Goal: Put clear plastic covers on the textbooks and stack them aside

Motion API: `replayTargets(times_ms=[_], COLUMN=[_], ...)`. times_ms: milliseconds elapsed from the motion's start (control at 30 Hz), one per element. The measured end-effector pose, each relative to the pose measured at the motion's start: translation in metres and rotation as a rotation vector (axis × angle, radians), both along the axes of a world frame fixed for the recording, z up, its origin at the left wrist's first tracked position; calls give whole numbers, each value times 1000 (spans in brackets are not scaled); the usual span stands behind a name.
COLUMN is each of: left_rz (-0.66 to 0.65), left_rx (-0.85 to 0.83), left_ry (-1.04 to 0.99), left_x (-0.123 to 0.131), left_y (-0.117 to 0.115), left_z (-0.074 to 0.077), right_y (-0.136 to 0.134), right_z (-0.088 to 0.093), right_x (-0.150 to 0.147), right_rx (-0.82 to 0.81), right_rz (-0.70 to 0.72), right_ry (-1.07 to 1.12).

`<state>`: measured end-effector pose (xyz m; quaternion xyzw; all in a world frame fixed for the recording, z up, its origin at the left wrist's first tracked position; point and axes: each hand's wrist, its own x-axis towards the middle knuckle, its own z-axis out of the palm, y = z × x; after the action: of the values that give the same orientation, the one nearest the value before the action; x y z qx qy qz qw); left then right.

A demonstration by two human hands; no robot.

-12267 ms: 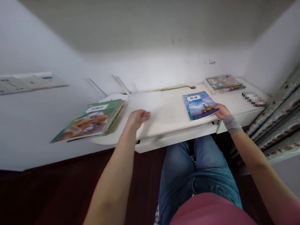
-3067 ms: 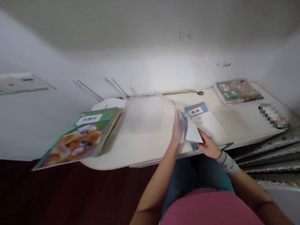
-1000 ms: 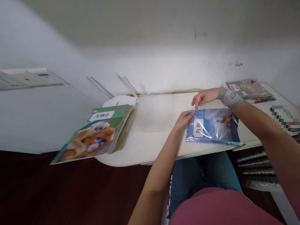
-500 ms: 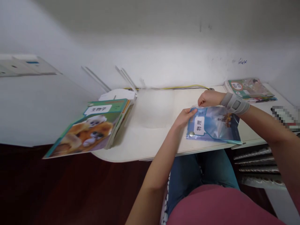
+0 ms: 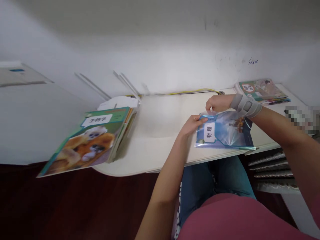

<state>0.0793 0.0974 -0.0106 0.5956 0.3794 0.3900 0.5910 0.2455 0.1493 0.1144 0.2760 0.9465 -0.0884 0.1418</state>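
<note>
A blue textbook (image 5: pixel 222 131) in a glossy clear plastic book cover (image 5: pixel 238 141) lies near the front edge of the desk. My left hand (image 5: pixel 192 125) grips its left end, thumb on top and the other fingers mostly hidden underneath. At the far left corner, the curled fingers of my right hand (image 5: pixel 216 103) pinch the clear plastic, and a grey wrist brace wraps that wrist (image 5: pixel 246 105). Light glints off creases in the plastic over the book's right half.
A stack of textbooks with a golden monkey cover (image 5: pixel 87 143) overhangs the desk's left end, beside a white router (image 5: pixel 117 101). More books (image 5: pixel 262 91) lie at the back right. A yellow cable (image 5: pixel 190 91) runs along the wall over the white desk (image 5: pixel 160 150).
The view has turned slightly, so most things sit a little further left in the picture. Both hands stay at the left end of the covered textbook, with only slight finger movement.
</note>
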Motion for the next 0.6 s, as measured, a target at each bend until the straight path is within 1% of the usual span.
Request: replayTargets(times_ms=[100,167,267,333,467,600], left_rz=[46,95,144,146,89,69], left_rx=[113,160,170,145,73,58], left_ry=[95,128,114,93,38,39], left_x=[1,3,5,5,4,4], left_y=[-2,-3,-3,-2,-2,-4], left_z=[3,5,4,4,4,6], right_y=[0,-2,-7,-10,-11,-9], right_z=[0,0,1,1,-1,-7], right_x=[5,7,9,9,9,9], right_rx=[-124,-148,-71,-4,100,85], right_rz=[4,-16,-53,-54,-28,-34], right_ry=[1,26,134,177,139,86])
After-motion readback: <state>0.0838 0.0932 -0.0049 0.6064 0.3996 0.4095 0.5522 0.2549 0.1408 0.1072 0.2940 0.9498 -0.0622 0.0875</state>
